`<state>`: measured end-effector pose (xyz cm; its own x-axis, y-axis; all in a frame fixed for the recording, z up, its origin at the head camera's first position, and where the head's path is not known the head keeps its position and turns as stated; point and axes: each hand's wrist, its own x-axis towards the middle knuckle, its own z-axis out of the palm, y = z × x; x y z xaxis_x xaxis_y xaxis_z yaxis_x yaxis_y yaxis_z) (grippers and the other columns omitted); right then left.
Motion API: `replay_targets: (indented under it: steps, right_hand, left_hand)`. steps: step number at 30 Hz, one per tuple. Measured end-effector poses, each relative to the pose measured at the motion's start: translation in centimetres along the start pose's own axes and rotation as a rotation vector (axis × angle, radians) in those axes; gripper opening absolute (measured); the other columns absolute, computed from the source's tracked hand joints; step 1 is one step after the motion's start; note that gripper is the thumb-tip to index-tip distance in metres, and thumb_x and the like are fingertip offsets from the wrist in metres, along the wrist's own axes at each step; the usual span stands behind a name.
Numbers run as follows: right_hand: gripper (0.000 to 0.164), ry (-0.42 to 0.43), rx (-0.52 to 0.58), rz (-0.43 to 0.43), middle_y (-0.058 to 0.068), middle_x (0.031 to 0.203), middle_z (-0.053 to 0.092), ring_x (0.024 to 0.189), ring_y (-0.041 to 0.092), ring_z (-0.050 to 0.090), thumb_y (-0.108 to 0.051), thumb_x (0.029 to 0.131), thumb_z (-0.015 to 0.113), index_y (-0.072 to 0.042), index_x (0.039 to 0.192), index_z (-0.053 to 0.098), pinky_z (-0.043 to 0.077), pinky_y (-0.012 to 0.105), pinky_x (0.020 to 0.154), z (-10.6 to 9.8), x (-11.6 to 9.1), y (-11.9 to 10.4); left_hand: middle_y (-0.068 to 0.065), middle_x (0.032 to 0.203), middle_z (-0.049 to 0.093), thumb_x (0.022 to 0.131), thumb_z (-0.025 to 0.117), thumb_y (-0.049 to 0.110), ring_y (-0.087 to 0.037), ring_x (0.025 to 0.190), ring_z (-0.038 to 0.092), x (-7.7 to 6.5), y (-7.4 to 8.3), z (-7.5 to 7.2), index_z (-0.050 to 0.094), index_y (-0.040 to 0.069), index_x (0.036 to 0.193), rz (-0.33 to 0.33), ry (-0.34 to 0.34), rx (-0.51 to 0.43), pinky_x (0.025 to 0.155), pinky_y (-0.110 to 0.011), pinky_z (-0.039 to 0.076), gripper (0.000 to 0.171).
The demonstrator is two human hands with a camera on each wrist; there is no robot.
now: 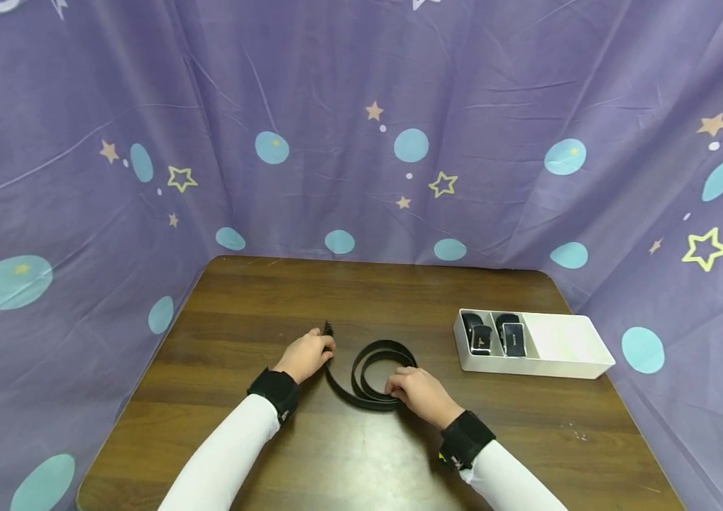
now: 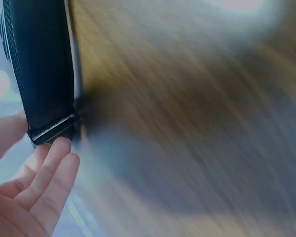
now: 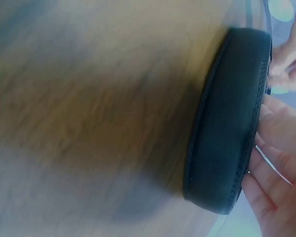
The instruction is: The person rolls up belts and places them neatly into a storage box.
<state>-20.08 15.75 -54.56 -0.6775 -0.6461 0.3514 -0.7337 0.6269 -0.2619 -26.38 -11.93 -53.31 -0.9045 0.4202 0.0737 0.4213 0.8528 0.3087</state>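
Note:
A black leather belt (image 1: pixel 351 399) stands on edge on the wooden table, wound in loose loops with one end drawn out to the left. My left hand (image 1: pixel 306 356) pinches that end; in the left wrist view a shiny metal edge (image 2: pixel 54 129) crosses the belt at the fingertips. On the coil's near right side, my right hand (image 1: pixel 426 397) grips the loops between thumb and fingers. The right wrist view shows the stitched outer band (image 3: pixel 227 118) against those fingers. The inner loops are partly hidden by the right hand.
Right of the coil is a white divided box (image 1: pixel 536 365). Two of its compartments hold rolled black belts (image 1: pixel 480 339) with buckles facing up; its right part shows plain white. A purple patterned cloth (image 1: pixel 361 177) hangs behind and beside the table (image 1: pixel 259 298).

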Motion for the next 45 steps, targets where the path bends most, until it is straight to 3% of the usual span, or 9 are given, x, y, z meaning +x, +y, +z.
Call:
replay_targets:
  steps: [7, 11, 19, 23, 27, 33, 37, 42, 45]
  right_hand:
    - [0.018, -0.019, 0.038, -0.067, -0.007, 0.082, 0.064, 0.078, 0.008, 0.064, -0.003, 0.076, 0.075, -0.018, 0.083, 0.068, 0.051, 0.025, 0.073, 0.3, 0.5, -0.8]
    - [0.018, -0.024, 0.047, -0.08, -0.006, 0.082, 0.064, 0.078, 0.007, 0.064, -0.002, 0.077, 0.074, -0.019, 0.082, 0.068, 0.051, 0.025, 0.073, 0.4, 0.7, -0.9]
    - [0.015, -0.057, 0.089, -0.075, -0.003, 0.084, 0.065, 0.079, 0.008, 0.064, -0.003, 0.081, 0.072, -0.017, 0.084, 0.069, 0.051, 0.027, 0.074, 0.4, 1.1, -1.0]
    - [0.015, -0.059, 0.079, -0.079, -0.004, 0.083, 0.065, 0.079, 0.007, 0.064, -0.002, 0.081, 0.072, -0.016, 0.084, 0.068, 0.051, 0.027, 0.074, 0.4, 1.1, -1.0]
    - [0.015, -0.069, 0.073, -0.089, -0.005, 0.084, 0.065, 0.08, 0.008, 0.064, -0.003, 0.079, 0.074, -0.015, 0.085, 0.069, 0.051, 0.026, 0.074, 0.2, 1.1, -0.7]
    - [0.011, -0.185, 0.089, -0.027, -0.005, 0.093, 0.067, 0.089, 0.009, 0.064, -0.01, 0.084, 0.072, -0.013, 0.095, 0.071, 0.051, 0.028, 0.08, -1.3, 1.8, -0.2]
    - [0.008, -0.226, 0.098, 0.023, -0.004, 0.095, 0.068, 0.089, 0.009, 0.064, -0.011, 0.088, 0.068, -0.013, 0.096, 0.071, 0.052, 0.028, 0.079, -3.2, 3.2, 0.5]
    - [0.008, -0.11, -0.023, 0.185, -0.004, 0.092, 0.07, 0.085, 0.013, 0.067, -0.011, 0.089, 0.067, -0.016, 0.092, 0.072, 0.053, 0.031, 0.073, -4.5, 5.5, 1.6]
    - [0.018, -0.029, -0.063, 0.277, 0.001, 0.103, 0.071, 0.096, 0.02, 0.067, -0.008, 0.09, 0.065, -0.014, 0.106, 0.072, 0.054, 0.037, 0.078, -4.1, 6.5, 2.3]
  left_hand:
    - [-0.009, 0.103, 0.067, 0.086, 0.072, 0.011, -0.029, 0.09, 0.068, 2.3, 2.0, 1.6, 0.061, 0.01, 0.112, -0.092, 0.12, -0.074, 0.07, -0.043, 0.054, 0.028]
    - [-0.011, 0.102, 0.069, 0.084, 0.072, 0.007, -0.028, 0.091, 0.068, 3.2, 3.8, 2.4, 0.056, 0.006, 0.113, -0.072, 0.169, -0.151, 0.073, -0.042, 0.053, 0.032]
    - [-0.009, 0.133, 0.058, 0.095, 0.06, 0.015, -0.026, 0.122, 0.054, 3.2, 5.4, 4.0, 0.049, 0.009, 0.136, 0.109, -0.007, -0.157, 0.1, -0.04, 0.044, 0.044]
    - [-0.006, 0.151, 0.042, 0.096, 0.058, 0.017, -0.026, 0.135, 0.041, 2.6, 5.2, 4.2, 0.041, 0.013, 0.145, 0.155, -0.099, -0.178, 0.108, -0.043, 0.037, 0.052]
    - [-0.007, 0.155, 0.035, 0.095, 0.06, 0.02, -0.027, 0.139, 0.036, 1.9, 4.9, 3.5, 0.043, 0.014, 0.145, 0.171, -0.12, -0.183, 0.11, -0.047, 0.033, 0.052]
    - [-0.008, 0.144, 0.048, 0.094, 0.062, 0.024, -0.028, 0.134, 0.04, 1.3, 5.0, 1.9, 0.061, 0.018, 0.127, 0.185, -0.07, -0.149, 0.109, -0.049, 0.033, 0.033]
    - [-0.001, 0.126, 0.061, 0.094, 0.063, 0.025, -0.022, 0.123, 0.05, 1.1, 5.9, 1.2, 0.066, 0.02, 0.117, 0.249, -0.048, -0.064, 0.104, -0.043, 0.038, 0.024]
    - [0.008, 0.106, 0.068, 0.091, 0.065, 0.027, -0.011, 0.103, 0.061, 0.4, 8.1, 1.7, 0.071, 0.021, 0.107, 0.375, -0.051, 0.048, 0.093, -0.033, 0.046, 0.017]
    - [0.013, 0.097, 0.069, 0.09, 0.067, 0.031, -0.004, 0.093, 0.064, -0.1, 9.2, 2.6, 0.074, 0.024, 0.099, 0.438, -0.063, 0.101, 0.085, -0.027, 0.049, 0.013]
